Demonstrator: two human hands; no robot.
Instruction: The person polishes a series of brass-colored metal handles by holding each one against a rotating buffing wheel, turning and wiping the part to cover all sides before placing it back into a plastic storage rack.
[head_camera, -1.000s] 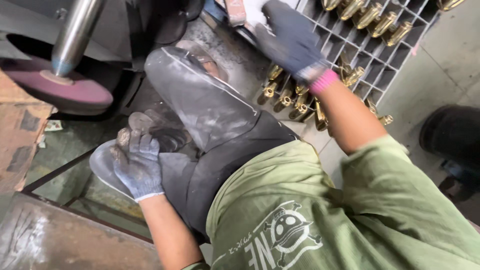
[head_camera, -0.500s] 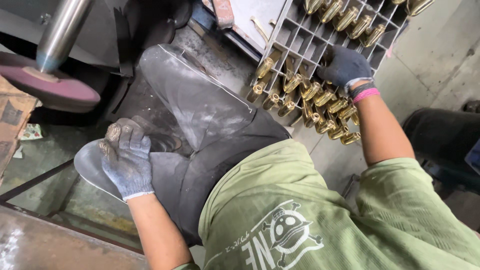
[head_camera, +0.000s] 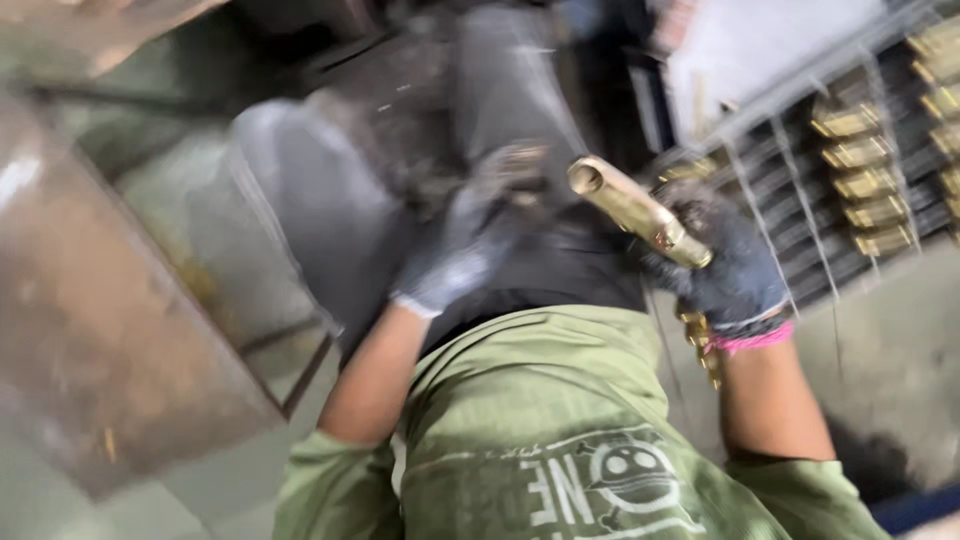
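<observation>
Right hand (head_camera: 735, 270), dark glove with pink cuff, gripping 1 brass tube (head_camera: 635, 210). Tube is golden, shiny, hollow at its open end, angled up and to the left out of the fist. Left hand (head_camera: 470, 250), grey glove, just left of the tube's tip, blurred; grip cannot be told. Wire rack (head_camera: 800, 200) holding more brass pieces sits right of the right hand.

free: lap between hands | blocked right: wire rack (head_camera: 800, 215) of brass parts
</observation>
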